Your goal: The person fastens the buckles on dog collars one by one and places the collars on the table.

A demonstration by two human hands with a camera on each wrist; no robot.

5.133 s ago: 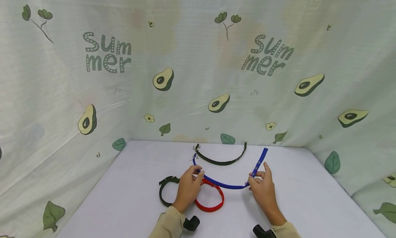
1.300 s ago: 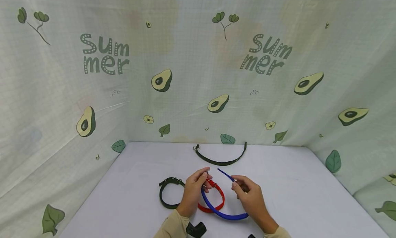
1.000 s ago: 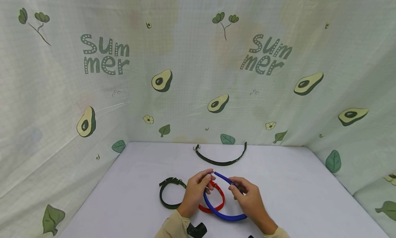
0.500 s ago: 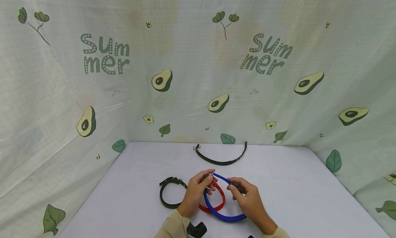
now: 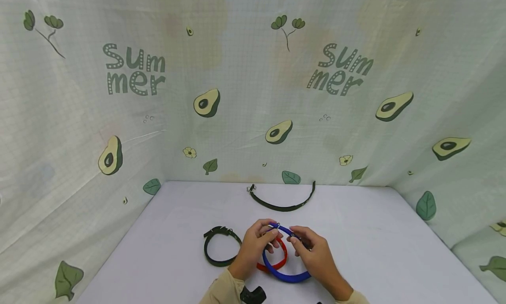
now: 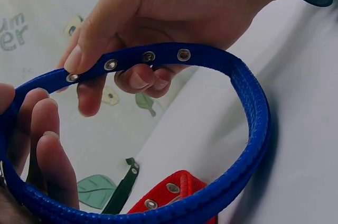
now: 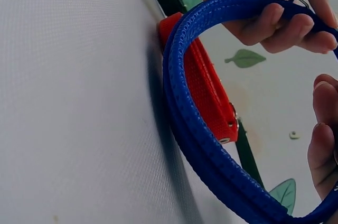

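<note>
A blue pet collar with metal eyelets is bent into a loop above the table. My left hand holds its buckle end, where a metal ring shows near the fingertips. My right hand pinches the eyelet end between thumb and fingers; the left wrist view shows the thumb on the strap beside an eyelet. The buckle itself is mostly hidden by the left fingers. Behind the loop lies a red collar, closed into a ring and partly covered by the left hand.
A dark green collar, fastened in a ring, lies left of my left hand. Another dark collar, unfastened and curved, lies at the back of the white table. A printed curtain hangs behind.
The blue collar was stretched out between the hands earlier; it is now a loop. Its eyelet end has moved left to the buckle end, and the hands have come close together.
</note>
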